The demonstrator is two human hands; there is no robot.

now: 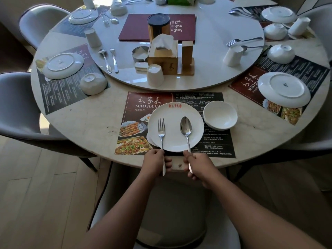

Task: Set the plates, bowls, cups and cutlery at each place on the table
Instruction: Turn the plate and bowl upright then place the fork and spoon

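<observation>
Left grip (155,161), knuckles up at the desk (89,126) edge, clasps the fork (161,130) by its handle; right grip (195,164) clasps the spoon (186,126) likewise. Both shiny heads lie over the white plate (175,110), a white bowl (220,115) just beside.

Ahead of my left hand (155,161) and right hand (198,167) the plate (175,112) blocks the way; a bowl (220,115) stands just beside it, ahead-right; bare surface (89,133) lies open outward of either hand.
</observation>
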